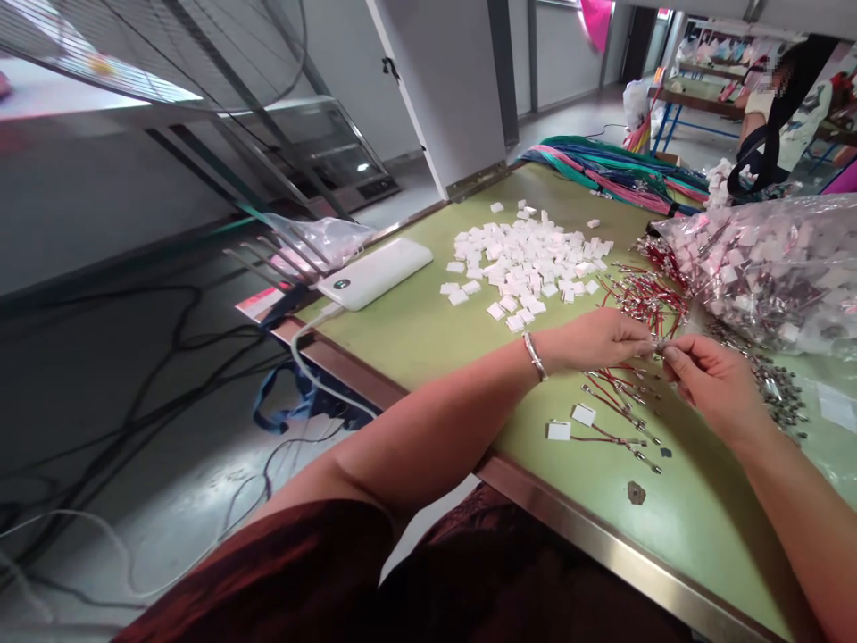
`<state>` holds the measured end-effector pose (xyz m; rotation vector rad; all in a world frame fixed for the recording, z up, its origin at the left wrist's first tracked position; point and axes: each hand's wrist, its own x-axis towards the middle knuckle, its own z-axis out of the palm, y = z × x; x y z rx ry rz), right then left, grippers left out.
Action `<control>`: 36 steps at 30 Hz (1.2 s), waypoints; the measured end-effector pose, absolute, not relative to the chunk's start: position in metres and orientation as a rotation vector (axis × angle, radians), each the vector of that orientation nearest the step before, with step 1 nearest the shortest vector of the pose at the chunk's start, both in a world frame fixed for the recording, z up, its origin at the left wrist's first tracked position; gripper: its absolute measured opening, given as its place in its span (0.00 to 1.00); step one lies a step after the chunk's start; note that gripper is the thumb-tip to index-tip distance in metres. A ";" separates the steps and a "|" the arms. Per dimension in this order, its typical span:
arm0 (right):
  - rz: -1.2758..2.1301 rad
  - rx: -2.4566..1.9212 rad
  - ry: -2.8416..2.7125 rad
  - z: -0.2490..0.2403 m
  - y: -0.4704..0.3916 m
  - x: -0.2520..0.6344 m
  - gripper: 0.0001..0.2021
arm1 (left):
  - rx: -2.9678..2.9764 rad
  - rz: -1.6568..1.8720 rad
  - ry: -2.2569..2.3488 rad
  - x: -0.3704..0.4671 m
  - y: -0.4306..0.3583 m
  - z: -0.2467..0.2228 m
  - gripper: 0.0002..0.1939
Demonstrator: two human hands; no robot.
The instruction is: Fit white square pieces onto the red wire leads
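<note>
L hand (606, 339) & R hand (719, 384) meet over R part of bench (676, 527), in from near edge. Both grips closed: fingertips pinch a small metal pc (660, 346) betw. them; exact shape too small to tell. Bracelet (534, 356) on L wrist.

Just beyond hands: pile of red wires w/ metal ends (646, 299). Betw. hands & near edge: more short red wires (612, 402), plus 2 wht connectors (559, 431), at least one w/ red wire attached. Loose metal terminals (780, 393) just R of R hand. Clear bag of wht pcs (783, 259) on R side, beyond terminals.

Wht housings (528, 254) scattered mid-bench toward far edge. Cable bundle, green/blue/pink (603, 170), along far edge. Wht power bank (378, 272) by L edge, near L corner, wht cable (301, 362) hanging over near edge. Person (777, 116) in bkgd, far R.
</note>
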<state>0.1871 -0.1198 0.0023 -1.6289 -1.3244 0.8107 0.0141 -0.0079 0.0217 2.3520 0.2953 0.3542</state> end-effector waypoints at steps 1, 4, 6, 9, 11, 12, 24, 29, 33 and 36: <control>0.748 -1.659 -1.399 0.004 -0.120 0.189 0.13 | 2.401 0.351 0.303 0.014 -0.008 0.021 0.17; 0.629 -1.707 -1.612 0.012 -0.122 0.192 0.12 | 2.592 0.334 0.324 0.014 -0.011 0.023 0.14; 0.649 -1.708 -1.674 0.018 -0.123 0.192 0.13 | 2.717 0.304 0.339 0.014 -0.015 0.025 0.12; 0.700 -1.737 -1.685 0.022 -0.124 0.190 0.15 | 2.874 0.203 0.370 0.015 -0.023 0.029 0.10; 0.709 -1.770 -1.674 0.021 -0.123 0.187 0.15 | 2.918 0.142 0.406 0.016 -0.025 0.031 0.10; 0.706 -1.781 -1.671 0.019 -0.122 0.187 0.15 | 2.910 0.133 0.424 0.016 -0.025 0.032 0.10; -0.053 -2.208 -2.166 0.004 -0.123 0.206 0.13 | 2.570 0.243 0.804 -0.033 0.019 0.029 0.14; -0.248 -1.977 -2.224 0.009 -0.134 0.183 0.13 | 2.310 0.564 1.305 -0.081 0.023 0.032 0.11; -0.030 -1.862 -2.385 -0.006 -0.136 0.154 0.10 | 2.276 0.505 1.498 -0.103 0.019 0.026 0.12; -0.001 -1.948 -2.420 -0.017 -0.134 0.143 0.09 | 2.279 0.475 1.564 -0.101 0.015 0.015 0.16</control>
